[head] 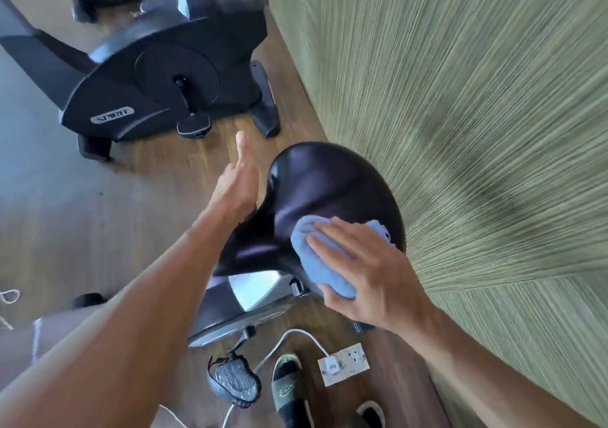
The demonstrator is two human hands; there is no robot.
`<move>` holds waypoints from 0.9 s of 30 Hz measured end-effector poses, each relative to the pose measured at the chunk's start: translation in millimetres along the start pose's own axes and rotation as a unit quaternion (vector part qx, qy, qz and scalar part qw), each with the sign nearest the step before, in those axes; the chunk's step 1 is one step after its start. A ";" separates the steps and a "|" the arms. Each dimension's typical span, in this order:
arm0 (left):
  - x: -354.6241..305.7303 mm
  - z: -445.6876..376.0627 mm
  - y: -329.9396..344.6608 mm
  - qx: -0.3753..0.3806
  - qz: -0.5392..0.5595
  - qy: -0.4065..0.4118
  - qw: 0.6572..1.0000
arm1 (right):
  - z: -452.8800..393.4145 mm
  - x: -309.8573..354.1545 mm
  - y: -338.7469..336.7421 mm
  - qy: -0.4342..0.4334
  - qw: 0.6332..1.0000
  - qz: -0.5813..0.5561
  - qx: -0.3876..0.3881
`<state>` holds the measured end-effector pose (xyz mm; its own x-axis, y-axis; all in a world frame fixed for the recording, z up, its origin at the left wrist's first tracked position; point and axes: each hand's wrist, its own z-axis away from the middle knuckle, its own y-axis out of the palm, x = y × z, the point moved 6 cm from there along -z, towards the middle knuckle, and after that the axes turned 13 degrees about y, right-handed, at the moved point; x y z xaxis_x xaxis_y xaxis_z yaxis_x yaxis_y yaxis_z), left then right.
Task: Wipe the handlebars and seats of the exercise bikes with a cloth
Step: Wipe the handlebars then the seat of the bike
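- right hand [368, 276] presses a blue cloth [320, 263] flat onto the near edge of the black seat [329, 187], fingers straight
- left hand [238, 177] sits just left of the seat, fingers extended, holding nothing
- second bike [158, 75] stands beyond the seat, wall socket [343, 363] on the floor below it

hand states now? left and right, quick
Left hand: open, fingers straight, at the seat's left edge.
Right hand: open, flat fingers pressing the blue cloth on the seat.

Head view, steeply down, close.
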<state>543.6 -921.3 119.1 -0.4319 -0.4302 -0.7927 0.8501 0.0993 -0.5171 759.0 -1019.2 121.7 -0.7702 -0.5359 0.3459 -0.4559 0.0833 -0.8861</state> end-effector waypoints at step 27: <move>39.3 -52.5 -28.9 0.046 0.085 0.021 0.995 | -59.1 29.0 19.9 0.065 0.995 -0.055 0.050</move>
<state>486.3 -894.0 86.0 -0.2904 -0.3769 -0.8795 0.9349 0.0841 -0.3448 701.3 -983.4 132.3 -0.7724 -0.4243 0.4727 -0.4984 -0.0566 -0.8651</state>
